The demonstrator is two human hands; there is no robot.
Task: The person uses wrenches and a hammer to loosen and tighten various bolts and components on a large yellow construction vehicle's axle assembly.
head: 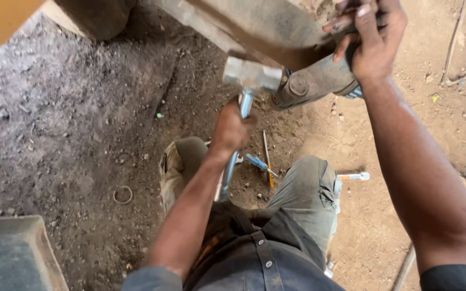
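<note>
Closest to me, my right hand [372,40] wraps the greasy steel pin [314,81] under the frame. My left hand [232,128] is fisted on the sledgehammer [251,75] handle just below its head; I judge it head-heavy, stiff, possibly slick.

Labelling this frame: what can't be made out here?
Head view only:
- Right hand: fingertips and the top of the metal part it grips are cut off by the top edge.
- Hammer: the left hand covers the middle of the handle.
- Tools on the dirt between the knees: too small to tell their kind.
- Large metal body above: cut off by the frame.
- Grey block bottom left: cut off by the corner.
</note>
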